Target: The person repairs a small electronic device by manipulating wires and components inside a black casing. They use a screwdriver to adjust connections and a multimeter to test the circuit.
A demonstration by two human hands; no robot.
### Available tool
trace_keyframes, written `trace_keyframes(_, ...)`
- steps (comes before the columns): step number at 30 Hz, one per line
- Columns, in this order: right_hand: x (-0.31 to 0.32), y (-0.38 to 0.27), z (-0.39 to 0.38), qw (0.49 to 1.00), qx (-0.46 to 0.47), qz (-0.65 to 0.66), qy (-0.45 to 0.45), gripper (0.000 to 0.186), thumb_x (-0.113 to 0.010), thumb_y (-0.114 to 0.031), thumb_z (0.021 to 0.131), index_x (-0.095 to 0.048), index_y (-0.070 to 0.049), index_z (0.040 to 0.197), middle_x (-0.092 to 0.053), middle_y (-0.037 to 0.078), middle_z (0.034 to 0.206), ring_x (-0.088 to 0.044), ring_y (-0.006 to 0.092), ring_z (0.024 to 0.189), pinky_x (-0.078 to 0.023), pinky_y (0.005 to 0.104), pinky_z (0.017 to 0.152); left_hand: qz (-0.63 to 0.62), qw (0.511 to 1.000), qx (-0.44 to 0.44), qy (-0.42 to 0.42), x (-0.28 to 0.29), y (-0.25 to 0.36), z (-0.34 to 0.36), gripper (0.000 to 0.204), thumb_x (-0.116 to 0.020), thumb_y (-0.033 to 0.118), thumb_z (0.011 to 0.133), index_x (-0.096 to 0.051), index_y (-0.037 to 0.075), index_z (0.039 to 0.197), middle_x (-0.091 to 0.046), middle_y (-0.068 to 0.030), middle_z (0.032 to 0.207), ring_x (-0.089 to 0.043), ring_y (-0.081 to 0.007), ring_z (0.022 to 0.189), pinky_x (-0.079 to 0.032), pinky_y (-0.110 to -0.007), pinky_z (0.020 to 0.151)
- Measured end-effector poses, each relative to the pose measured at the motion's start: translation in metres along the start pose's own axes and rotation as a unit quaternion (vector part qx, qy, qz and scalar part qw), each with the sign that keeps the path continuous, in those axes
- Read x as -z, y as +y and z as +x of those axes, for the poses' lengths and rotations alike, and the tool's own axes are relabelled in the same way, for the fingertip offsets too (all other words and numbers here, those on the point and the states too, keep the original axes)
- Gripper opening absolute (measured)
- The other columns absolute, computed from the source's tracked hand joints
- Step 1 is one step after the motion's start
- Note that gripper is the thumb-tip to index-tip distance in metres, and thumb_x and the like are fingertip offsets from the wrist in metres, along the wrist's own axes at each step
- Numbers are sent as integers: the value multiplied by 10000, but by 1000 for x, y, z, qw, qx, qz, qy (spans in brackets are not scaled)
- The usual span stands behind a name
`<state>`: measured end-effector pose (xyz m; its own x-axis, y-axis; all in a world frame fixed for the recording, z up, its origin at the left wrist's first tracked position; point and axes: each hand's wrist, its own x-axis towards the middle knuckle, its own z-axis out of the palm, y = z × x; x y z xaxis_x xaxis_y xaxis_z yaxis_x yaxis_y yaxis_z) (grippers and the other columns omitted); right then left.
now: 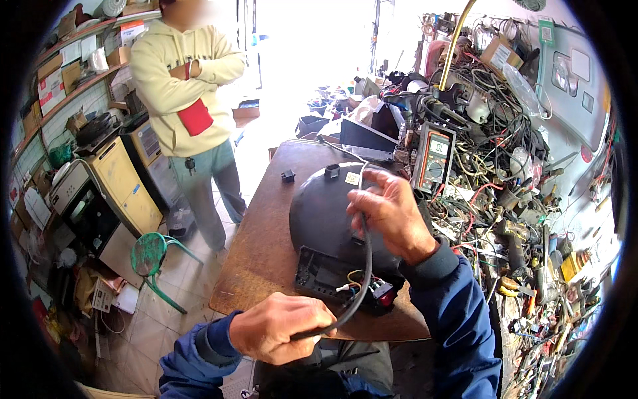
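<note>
A black cable (367,266) runs in a curve between my two hands. My left hand (282,326) is closed round its lower stretch, just off the table's near edge. Higher up, my right hand (392,213) pinches the cable with thumb and fingers, above a large black rounded appliance shell (316,209). Something thin and pale shows above those fingertips, too small to name. On the near side of the shell is an open black compartment (319,272). Coloured wires (355,279) and a red switch (384,297) sit by it, partly behind the cable.
The wooden table (256,259) also bears a small black plastic part (288,176). A multimeter (435,159) leans against heaped cables and tools (492,139) at right. At left stand a green stool (147,254), cabinets (123,183) and a person (189,100) with folded arms.
</note>
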<state>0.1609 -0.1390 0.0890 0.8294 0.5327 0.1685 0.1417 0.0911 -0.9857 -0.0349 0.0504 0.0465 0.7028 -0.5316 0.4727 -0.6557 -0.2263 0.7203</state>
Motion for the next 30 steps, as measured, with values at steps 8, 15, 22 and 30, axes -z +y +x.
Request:
trace_keyframes(8, -28, -23, 12, 964, 189, -162, 94, 618, -687, -37, 958, -422, 167, 1478, -751, 157, 855, -716, 156, 680, -549, 279, 589, -332, 897, 245, 159, 58, -65, 18, 730, -410, 635, 1080, -594, -8, 1373, -735, -144, 1151, -733, -201, 961, -611, -339, 810)
trace_keyframes(15, -62, -6, -31, 883, 288, -363, 74, 493, -764, -88, 893, -603, 5, 1350, -711, 139, 791, -714, 230, 654, -568, 355, 626, -544, 798, 221, 138, 145, -170, 107, 745, -475, 617, 1068, -593, -93, 1261, -741, -195, 1109, -730, -248, 953, -622, -385, 787)
trace_keyframes(22, -61, 18, -76, 880, 277, -386, -15, 443, -719, -73, 905, -602, -13, 1328, -727, 217, 995, -743, 378, 835, -615, 414, 711, -524, 736, 195, 382, 205, -211, 144, 258, -530, 82, 1056, -538, -142, 1184, -704, -259, 1070, -732, -220, 812, -645, -265, 655)
trace_keyframes(30, -60, 49, -96, 864, 300, -394, -84, 598, -700, -67, 883, -487, 45, 1431, -691, 197, 981, -708, 390, 745, -575, 447, 613, -470, 742, 127, 462, 265, -240, 117, 251, -549, -26, 1020, -578, -103, 1256, -712, -181, 1142, -726, -138, 887, -623, -215, 683)
